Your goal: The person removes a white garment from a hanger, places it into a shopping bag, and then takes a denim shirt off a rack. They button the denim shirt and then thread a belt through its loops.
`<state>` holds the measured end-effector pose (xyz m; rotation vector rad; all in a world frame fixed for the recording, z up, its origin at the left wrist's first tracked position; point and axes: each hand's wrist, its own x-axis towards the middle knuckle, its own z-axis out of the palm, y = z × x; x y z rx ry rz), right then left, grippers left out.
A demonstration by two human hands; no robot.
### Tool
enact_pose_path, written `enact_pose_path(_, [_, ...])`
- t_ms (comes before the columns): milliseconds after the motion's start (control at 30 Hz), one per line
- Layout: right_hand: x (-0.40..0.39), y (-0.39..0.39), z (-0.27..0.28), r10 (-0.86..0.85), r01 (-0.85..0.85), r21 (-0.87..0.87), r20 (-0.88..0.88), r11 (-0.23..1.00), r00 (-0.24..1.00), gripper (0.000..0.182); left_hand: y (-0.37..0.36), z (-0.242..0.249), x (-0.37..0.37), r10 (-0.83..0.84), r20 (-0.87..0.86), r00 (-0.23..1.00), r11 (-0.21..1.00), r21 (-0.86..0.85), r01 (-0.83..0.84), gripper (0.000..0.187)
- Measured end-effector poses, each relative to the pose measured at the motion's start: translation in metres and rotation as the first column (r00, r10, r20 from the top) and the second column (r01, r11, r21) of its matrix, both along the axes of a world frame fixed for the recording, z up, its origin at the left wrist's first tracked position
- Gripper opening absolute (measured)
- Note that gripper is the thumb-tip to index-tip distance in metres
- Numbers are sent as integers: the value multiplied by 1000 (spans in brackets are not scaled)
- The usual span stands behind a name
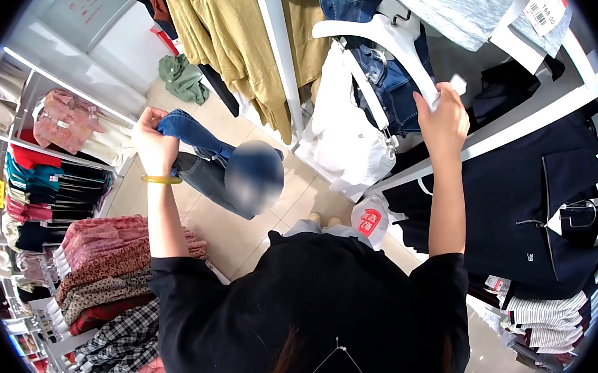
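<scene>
My left hand, with a yellowish bangle at the wrist, is closed on the edge of a pair of blue jeans. The denim hangs out to the right over the floor, and a blurred patch covers part of it. My right hand grips one end of a white clothes hanger at the rack. Behind that hanger are a dark blue denim garment and a white garment. A small white tag or clip shows beside my right fingertips.
Mustard shirts hang ahead to the left, and a green cloth lies on the floor. Patterned tops fill a rack at lower left. A navy garment hangs at right. Near my feet is a white bag with red print.
</scene>
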<state>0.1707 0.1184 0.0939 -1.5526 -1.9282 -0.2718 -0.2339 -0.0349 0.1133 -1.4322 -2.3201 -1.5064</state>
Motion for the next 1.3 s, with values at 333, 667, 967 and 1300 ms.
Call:
enact_pose_path(333, [11,8,-12,254,-273,-100,-169,957,952,42,26,11,-19,-47,-29,998,999,14,47,8])
enact_pose_path(667, [45,49,2,432,-756,-398,-641,520,634,59,97,27,-24,181,-109,977,983,-24,-185,13])
enact_pose_path(967, [43,62,8,344,-826,-457,-756,331,556,55,197,18,10,140,-236,962,983,-80,-163,19])
enact_pose_path(1300, [23,49,-7,377,-806,-376,-739,457,558,47,261,38,48,-409,-331,850,896,-320,307,28])
